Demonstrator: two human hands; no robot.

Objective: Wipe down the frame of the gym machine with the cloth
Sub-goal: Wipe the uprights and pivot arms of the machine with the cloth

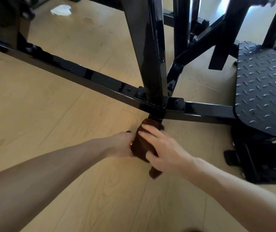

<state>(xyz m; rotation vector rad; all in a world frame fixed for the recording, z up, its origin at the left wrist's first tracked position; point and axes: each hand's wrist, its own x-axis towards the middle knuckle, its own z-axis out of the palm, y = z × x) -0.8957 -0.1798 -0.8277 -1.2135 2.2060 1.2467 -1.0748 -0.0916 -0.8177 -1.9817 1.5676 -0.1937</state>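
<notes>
The left hand (123, 144) grips the brown cloth (142, 146) from its side, the right hand (163, 148) holds it from above (fingers spread over it), just below the black frame (90, 77) joint on the floor (50, 123).

Dark brown bunched cloth (141, 144): middle hidden beneath the right hand (163, 149); left hand's (121, 144) fingers concealed behind it. Short glossy black frame stub (155, 118) just beyond the grip vanishes into the cloth. Glossy black steel upright (149, 47) is cropped at the top edge.
</notes>
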